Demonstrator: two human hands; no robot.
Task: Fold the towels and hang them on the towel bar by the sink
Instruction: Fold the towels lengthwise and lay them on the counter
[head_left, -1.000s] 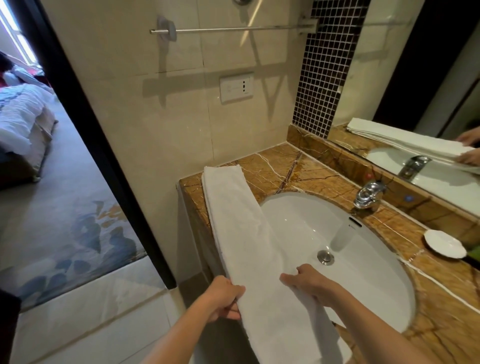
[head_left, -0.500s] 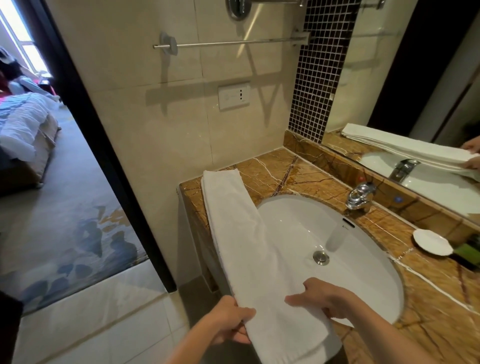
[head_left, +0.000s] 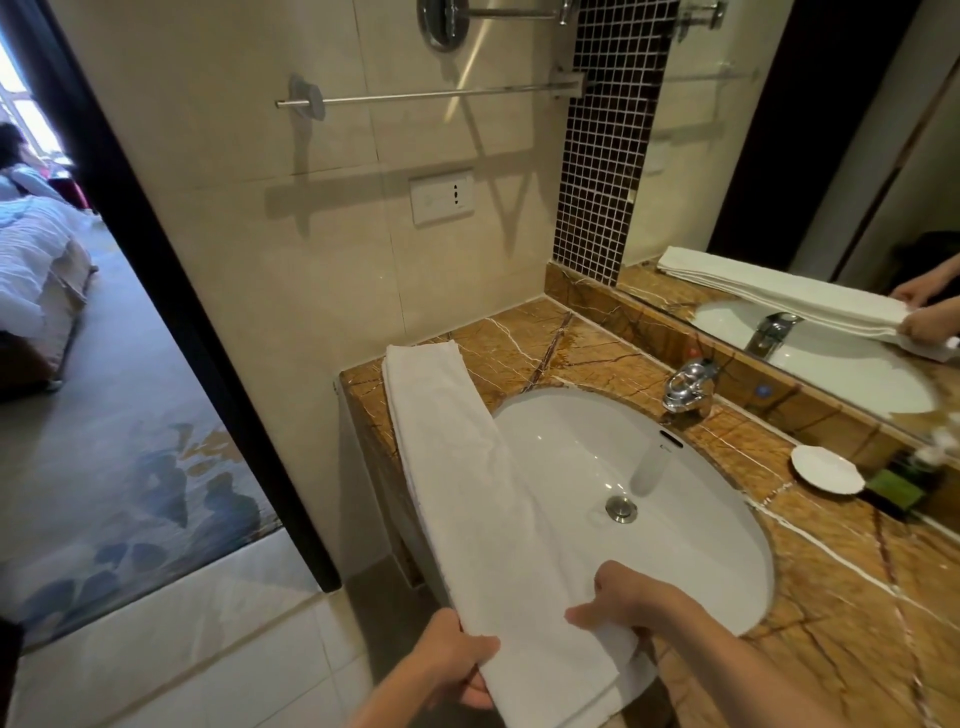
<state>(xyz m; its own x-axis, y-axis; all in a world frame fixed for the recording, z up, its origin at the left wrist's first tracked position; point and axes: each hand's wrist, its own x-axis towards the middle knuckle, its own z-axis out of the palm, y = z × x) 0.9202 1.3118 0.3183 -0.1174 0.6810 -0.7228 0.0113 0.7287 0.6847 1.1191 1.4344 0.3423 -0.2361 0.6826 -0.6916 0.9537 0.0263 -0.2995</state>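
Note:
A long white towel (head_left: 467, 483), folded into a narrow strip, lies along the left edge of the brown marble counter (head_left: 841, 597) and over the rim of the white sink (head_left: 691, 525). My left hand (head_left: 457, 662) grips the towel's near left edge, thumb on top. My right hand (head_left: 631, 597) pinches its near right edge over the basin. The chrome towel bar (head_left: 431, 95) runs bare along the beige tiled wall above the counter.
A chrome faucet (head_left: 688, 387) stands behind the sink. A white dish (head_left: 826, 468) and a green packet (head_left: 896, 491) sit at the counter's right. A mirror (head_left: 831, 208) lines the right wall. A wall socket (head_left: 441, 197) is below the bar. A dark doorframe (head_left: 171, 291) opens left to a carpeted bedroom.
Both hands have slid toward the towel's near end and now hold it close to that end. The view has tilted up, showing more of the wall and the bar.

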